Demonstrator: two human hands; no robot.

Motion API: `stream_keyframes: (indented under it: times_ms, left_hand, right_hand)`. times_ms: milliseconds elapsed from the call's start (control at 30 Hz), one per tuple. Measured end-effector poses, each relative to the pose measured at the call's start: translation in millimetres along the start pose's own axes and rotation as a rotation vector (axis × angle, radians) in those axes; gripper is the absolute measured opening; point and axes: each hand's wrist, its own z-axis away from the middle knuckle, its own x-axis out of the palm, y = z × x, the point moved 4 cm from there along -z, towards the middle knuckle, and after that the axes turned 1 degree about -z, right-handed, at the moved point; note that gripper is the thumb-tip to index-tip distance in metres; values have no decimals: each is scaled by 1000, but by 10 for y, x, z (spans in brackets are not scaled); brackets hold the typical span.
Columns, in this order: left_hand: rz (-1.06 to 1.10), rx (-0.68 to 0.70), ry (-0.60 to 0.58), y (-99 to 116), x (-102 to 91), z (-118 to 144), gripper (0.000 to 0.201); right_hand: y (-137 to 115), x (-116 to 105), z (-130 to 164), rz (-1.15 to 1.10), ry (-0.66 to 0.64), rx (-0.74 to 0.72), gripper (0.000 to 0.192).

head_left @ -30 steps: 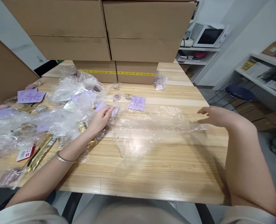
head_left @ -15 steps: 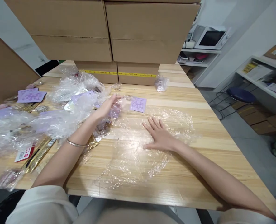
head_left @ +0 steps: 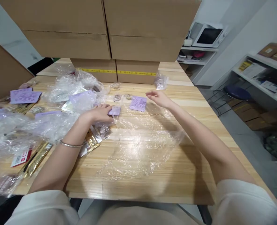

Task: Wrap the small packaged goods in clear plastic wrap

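My left hand (head_left: pixel 98 113), palm down with its fingers extended, rests at the edge of the heap beside a small purple packet (head_left: pixel 115 111). Whether it touches the packet I cannot tell. Over the far part of the table, my right hand (head_left: pixel 160 98) has its fingers loosely stretched and nothing visible in them. Just left of its fingertips lies a flat purple card or sachet (head_left: pixel 138 103). Two small round items (head_left: pixel 117 97) are near that card. A thin clear plastic sheet (head_left: pixel 138 143) spreads crumpled across the table between my forearms.
Clear plastic wrap (head_left: pixel 75 84), purple cards (head_left: pixel 25 96) and gold packets (head_left: pixel 38 159) cover the left side. Stacked cardboard boxes (head_left: pixel 136 47) close off the back, with a yellow measuring tape (head_left: pixel 136 73) along the lower ones. A small wrapped packet (head_left: pixel 160 82) stands near them.
My right hand has lifted off the plastic sheet and moved away from me, close to the purple card. My left hand has drawn back slightly toward me, and the round items now show.
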Motion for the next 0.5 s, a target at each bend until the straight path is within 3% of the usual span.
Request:
stream_keyframes:
  times_ms: [100,167,267,367,433,500]
  left_hand:
    - [6,-4,-13,27,18,11,96]
    - [-7,-28,39,12,-1,1,94]
    - [-4,-94,96,-56,-36,-40,85]
    - [61,-92,87,-142,-58,-79,81]
    - [192,-7,78,-186,-72,-84,80]
    - [402,44,160,-261,-130,-62,76]
  right_hand:
    - [109,163,-528,39,-44,79,69]
    - [154,247,-739,44,-92,131,78]
    - [188,282,-835,32,-155,212,59]
    - [204,229,-744,-24,-147,243,39]
    - [220,126,-633,-73,-66,231,30]
    - [246,-76,-491,-139,119,186,27]
